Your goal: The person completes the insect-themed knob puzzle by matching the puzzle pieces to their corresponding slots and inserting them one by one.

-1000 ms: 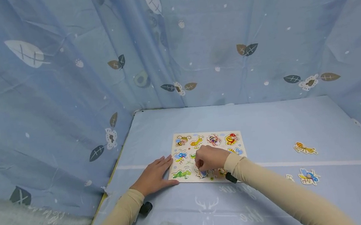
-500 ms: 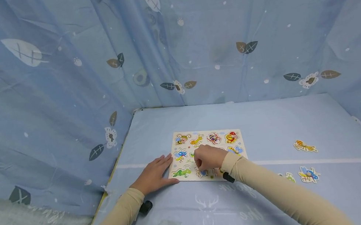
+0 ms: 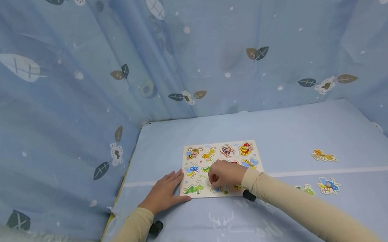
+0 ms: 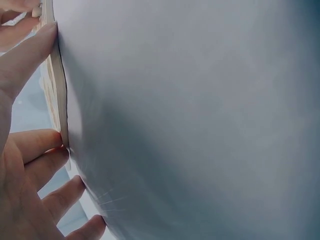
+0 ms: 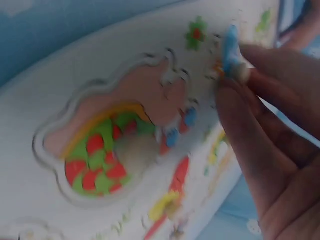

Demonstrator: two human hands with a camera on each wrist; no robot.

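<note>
My left hand (image 3: 164,192) lies with spread fingers against the left edge of a wooden peg puzzle board (image 3: 259,165); its fingertips touch the board's side in the left wrist view. Over the front middle of the board is my right hand (image 3: 226,172). Thumb and fingers pinch the wooden knob of a puzzle piece (image 5: 231,50) with blue on it, at its place in the front row. A snail piece (image 5: 97,165) lies in the board beside that hand in the right wrist view. The right hand hides part of the middle and front rows.
Right of the board lie loose pieces: a yellow-orange insect (image 3: 323,155), a blue-winged insect (image 3: 328,185) and a green piece (image 3: 309,189) partly behind the right sleeve. A blue patterned curtain (image 3: 208,55) stands behind and beside the table (image 3: 281,127).
The head view has shifted slightly. The right hand stays at the same piece with a small turn of the fingers, and the left hand keeps its place at the board's edge.
</note>
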